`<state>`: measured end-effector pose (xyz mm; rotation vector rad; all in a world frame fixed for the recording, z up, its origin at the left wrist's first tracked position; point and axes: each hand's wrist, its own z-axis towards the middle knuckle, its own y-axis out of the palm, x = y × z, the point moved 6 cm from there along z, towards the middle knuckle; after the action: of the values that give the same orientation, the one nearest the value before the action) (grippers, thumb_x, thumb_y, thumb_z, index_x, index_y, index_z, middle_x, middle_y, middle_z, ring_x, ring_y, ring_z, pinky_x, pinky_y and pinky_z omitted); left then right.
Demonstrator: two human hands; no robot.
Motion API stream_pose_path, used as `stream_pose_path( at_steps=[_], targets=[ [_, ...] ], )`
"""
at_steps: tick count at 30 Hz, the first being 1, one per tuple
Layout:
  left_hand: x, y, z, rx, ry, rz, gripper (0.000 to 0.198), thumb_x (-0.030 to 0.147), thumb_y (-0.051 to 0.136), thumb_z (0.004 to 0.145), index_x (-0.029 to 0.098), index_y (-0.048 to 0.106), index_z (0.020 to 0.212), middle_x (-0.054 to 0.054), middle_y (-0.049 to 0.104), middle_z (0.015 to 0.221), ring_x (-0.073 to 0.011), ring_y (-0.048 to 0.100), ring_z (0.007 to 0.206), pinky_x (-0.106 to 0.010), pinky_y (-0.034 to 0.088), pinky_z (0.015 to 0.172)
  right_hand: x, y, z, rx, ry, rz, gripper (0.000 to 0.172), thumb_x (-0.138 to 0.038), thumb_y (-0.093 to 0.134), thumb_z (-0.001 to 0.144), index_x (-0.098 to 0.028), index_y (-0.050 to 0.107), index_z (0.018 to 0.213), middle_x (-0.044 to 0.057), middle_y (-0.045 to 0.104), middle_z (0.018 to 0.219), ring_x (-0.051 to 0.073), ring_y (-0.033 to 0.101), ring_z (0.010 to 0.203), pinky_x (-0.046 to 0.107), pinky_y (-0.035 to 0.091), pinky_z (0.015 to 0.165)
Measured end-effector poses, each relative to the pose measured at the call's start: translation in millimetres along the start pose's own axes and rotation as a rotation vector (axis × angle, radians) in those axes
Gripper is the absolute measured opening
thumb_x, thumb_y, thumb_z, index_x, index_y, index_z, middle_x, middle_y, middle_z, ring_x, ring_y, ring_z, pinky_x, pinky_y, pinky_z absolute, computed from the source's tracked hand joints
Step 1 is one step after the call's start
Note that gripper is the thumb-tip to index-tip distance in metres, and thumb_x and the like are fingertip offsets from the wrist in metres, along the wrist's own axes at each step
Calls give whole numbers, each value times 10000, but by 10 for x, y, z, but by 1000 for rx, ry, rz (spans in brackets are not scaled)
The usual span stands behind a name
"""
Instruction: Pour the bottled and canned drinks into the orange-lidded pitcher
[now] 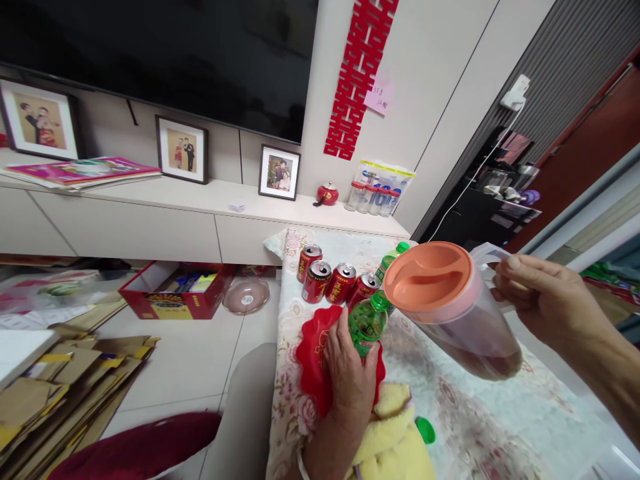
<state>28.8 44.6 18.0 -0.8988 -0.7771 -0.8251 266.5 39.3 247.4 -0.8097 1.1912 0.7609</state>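
Observation:
My left hand [350,373] is wrapped round an uncapped green plastic bottle [367,323] that stands over a red scalloped tray [311,360]. My right hand [545,303] grips the handle of a clear pitcher [450,313] with an orange lid, tilted toward the bottle's mouth; brown liquid sits in its lower part. The pitcher's spout is just above and right of the bottle's neck. A loose green cap [425,430] lies on the tablecloth beside a yellow cloth [395,433].
Several red drink cans [330,277] and a second green bottle [393,259] stand behind the tray on the flowered tablecloth [500,420]. A low cabinet [150,220] with framed photos runs along the wall. A red box [175,290] and flattened cardboard [60,387] lie on the floor at left.

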Motion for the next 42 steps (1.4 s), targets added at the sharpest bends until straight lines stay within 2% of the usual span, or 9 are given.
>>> stream_pose_path(
  at_steps=[6, 13, 19, 29, 33, 42],
  targets=[
    [13, -12, 16, -20, -17, -28, 656, 203, 655, 893, 120, 441, 1508, -232, 620, 1407, -395, 583, 1320, -571, 476, 1100, 180, -48, -1, 23, 1, 99, 660, -525, 1028, 379, -205, 453, 432, -76, 306, 428, 62, 292, 438, 231, 344, 431],
    [3, -21, 13, -10, -25, -21, 667, 238, 666, 899, 154, 443, 1522, -213, 624, 1407, -371, 597, 1318, -537, 483, 1099, 424, -32, -37, 11, -12, 246, 583, -435, 1010, 438, -189, 482, 445, -67, 341, 455, 50, 297, 446, 212, 285, 403],
    [10, -21, 20, 4, 10, -30, 662, 236, 658, 901, 132, 430, 1514, -233, 616, 1398, -383, 612, 1279, -568, 498, 1077, 605, -29, -103, 46, -42, 403, 544, -359, 986, 458, -196, 467, 470, -78, 345, 466, 35, 248, 425, 200, 206, 358],
    [-9, -38, 49, 10, -37, -108, 823, 156, 747, 771, 186, 417, 1525, -197, 639, 1410, -365, 639, 1297, -545, 516, 1091, 1050, -354, -165, 216, -59, 606, 558, -260, 929, 480, -216, 378, 555, -116, 302, 471, 26, 230, 397, 160, 244, 317],
    [-51, -28, 59, 15, -49, -145, 823, 166, 765, 749, 194, 440, 1504, -186, 665, 1400, -359, 666, 1281, -548, 534, 1087, 1315, -468, -181, 263, -60, 653, 552, -254, 905, 537, -216, 355, 555, -116, 295, 465, 26, 249, 381, 157, 254, 316],
    [-88, -34, 85, 15, -62, -159, 767, 186, 778, 747, 217, 506, 1463, -165, 683, 1373, -371, 663, 1280, -576, 534, 1092, 1844, -610, -179, 320, -84, 732, 609, -300, 930, 569, -202, 329, 562, -117, 295, 481, 19, 262, 384, 162, 207, 325]
  ],
)
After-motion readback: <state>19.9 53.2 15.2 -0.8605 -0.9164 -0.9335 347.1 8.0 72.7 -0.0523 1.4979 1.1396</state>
